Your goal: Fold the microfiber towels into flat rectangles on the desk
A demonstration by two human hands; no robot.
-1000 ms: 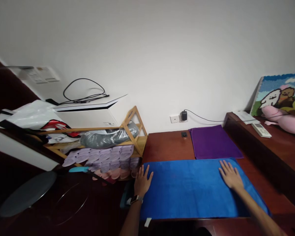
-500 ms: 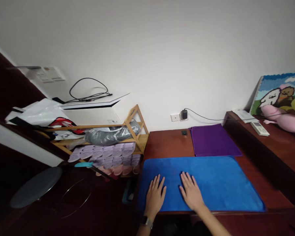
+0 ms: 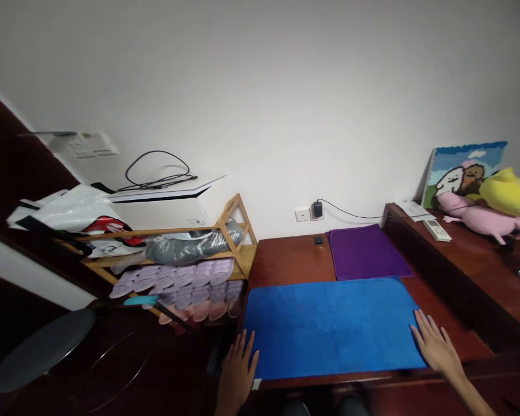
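A blue cloth [image 3: 333, 329] lies spread flat on the reddish-brown wooden desk [image 3: 292, 260]. At its left edge, near the front corner, is my left hand [image 3: 238, 367], fingers stretched out and nothing held. My right hand [image 3: 435, 341] rests flat at the cloth's right edge, fingers apart, its fingertips around the border between cloth and wood. Behind the blue cloth, a folded purple cloth [image 3: 368, 252] lies on the desk, close to the wall.
A wooden rack [image 3: 238, 248] at left holds lilac and pink slippers [image 3: 186, 274] and a white box [image 3: 160, 211]. On the raised surface at right are a remote control [image 3: 437, 230], a pink plush toy [image 3: 481, 218] and a yellow plush toy [image 3: 511, 190]. A round stool [image 3: 43, 349] stands lower left.
My hands have moved apart from the left half of the blue cloth: the left to its left edge, the right across to its right edge. The view has shifted slightly right.
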